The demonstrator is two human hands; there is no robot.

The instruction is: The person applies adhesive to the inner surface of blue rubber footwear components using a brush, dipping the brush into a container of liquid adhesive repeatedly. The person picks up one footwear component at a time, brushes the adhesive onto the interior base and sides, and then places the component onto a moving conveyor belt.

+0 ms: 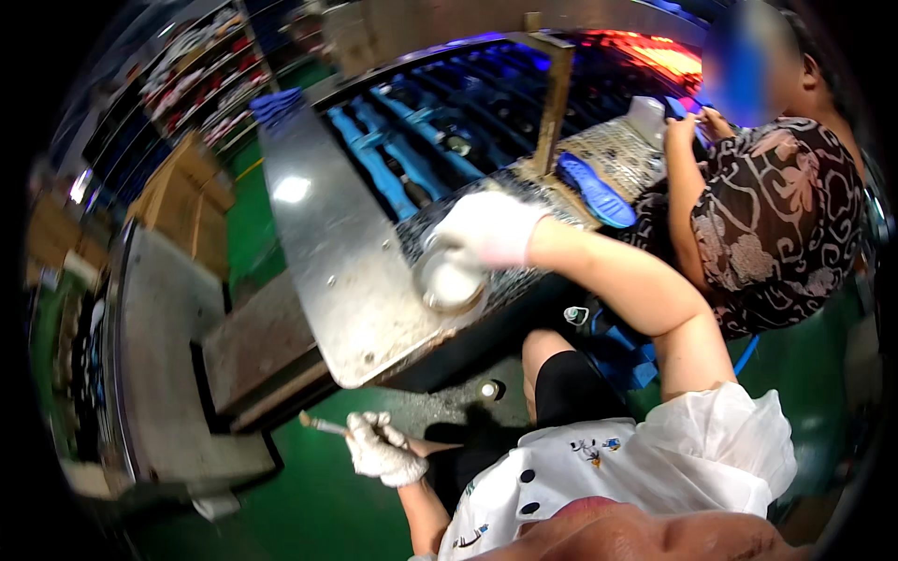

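Fingers of the gloved right hand clasp a small round metal tin on the steel table, while the gloved left hand grips a brush low beside the knee; steadying the tin looks wise.

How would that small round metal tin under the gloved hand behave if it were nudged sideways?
The tin looks rigid and squat, so it would probably slide rather than tip. The metal table looks smooth, so little would stop it. The right hand grips it from above.
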